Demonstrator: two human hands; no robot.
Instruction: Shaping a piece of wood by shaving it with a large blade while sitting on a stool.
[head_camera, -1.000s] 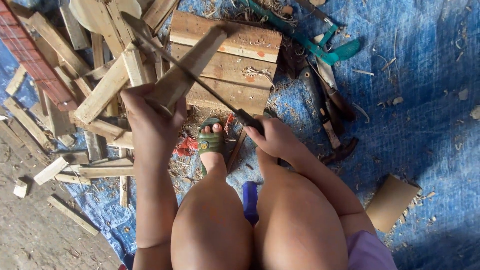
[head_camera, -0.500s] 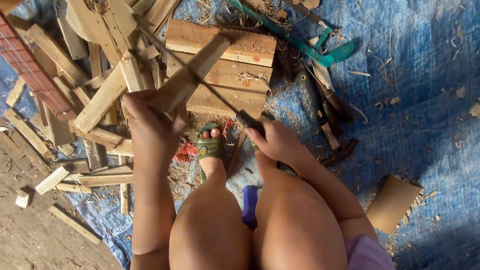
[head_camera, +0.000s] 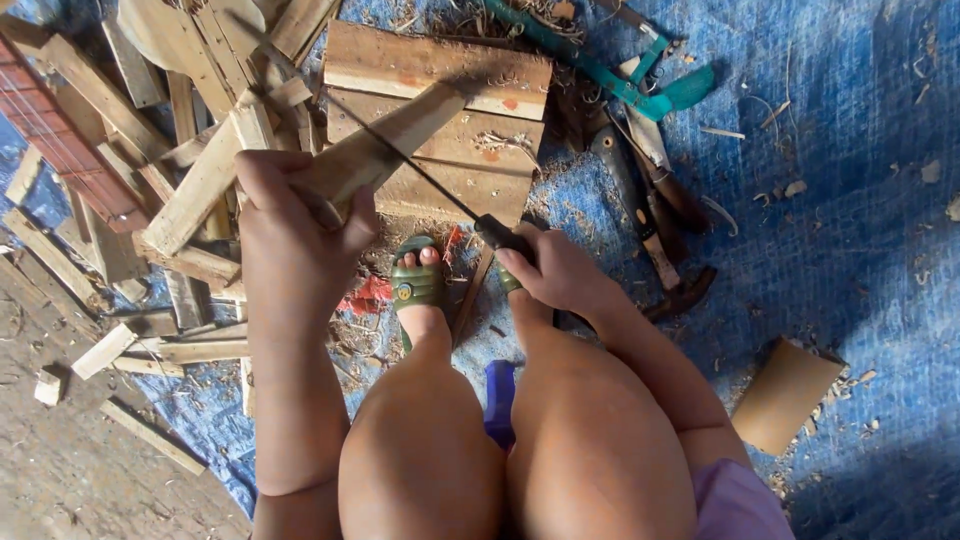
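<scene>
Person sits low, knees up, looking down at both hands over a blue tarp.

Left hand: fingers wrapped tight round the near end of a wooden strip. Strip slants up & to the right, far end resting across a thick wood block.

Right hand: fingers closed on the dark handle of a long knife. Blade is thin, runs up-left from the handle & lies against the strip's edge, crossing over the block.

Block sits on the tarp just beyond the foot in a green sandal; second plank under/next to it, can't tell if joined. Shavings & sawdust scattered on block and tarp around it.

Left of the left hand: loose pile of wood offcuts, stacked unevenly, some spilling onto bare ground. Red slatted piece at the pile's far left edge.

Right of block: green-framed saw near top, plus a few wood-handled tools lying side by side, close to right forearm. Flat brown board piece lies apart, lower right.

No containers in view; everything lies loose on tarp or ground.
</scene>
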